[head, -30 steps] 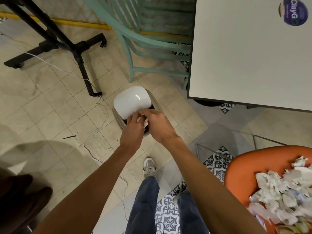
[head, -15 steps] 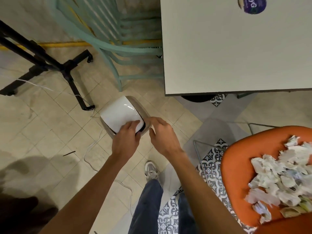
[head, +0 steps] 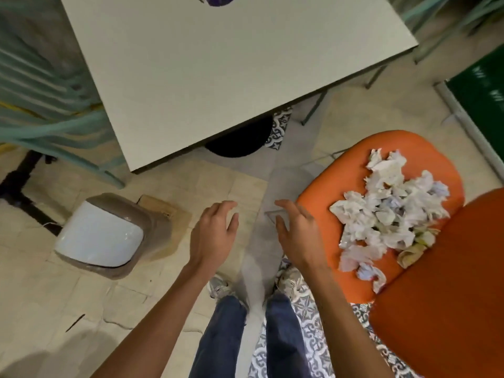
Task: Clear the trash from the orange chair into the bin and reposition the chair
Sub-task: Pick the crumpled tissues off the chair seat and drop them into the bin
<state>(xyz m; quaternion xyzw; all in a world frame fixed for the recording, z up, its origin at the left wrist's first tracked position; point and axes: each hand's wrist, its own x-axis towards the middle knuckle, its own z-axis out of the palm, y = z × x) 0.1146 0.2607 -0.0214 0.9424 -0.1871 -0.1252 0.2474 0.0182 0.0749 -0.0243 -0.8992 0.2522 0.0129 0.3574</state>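
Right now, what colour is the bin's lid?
White, glossy, on a brownish-grey bin; the lid shows best in the head view.

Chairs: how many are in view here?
3. The orange chair at right, holding crumpled paper; a teal chair at left beside the table; a blurred teal one partly showing top right. Others may be hidden.

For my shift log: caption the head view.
Left hand and right hand hover open between the lidded bin and the orange chair heaped with crumpled paper.
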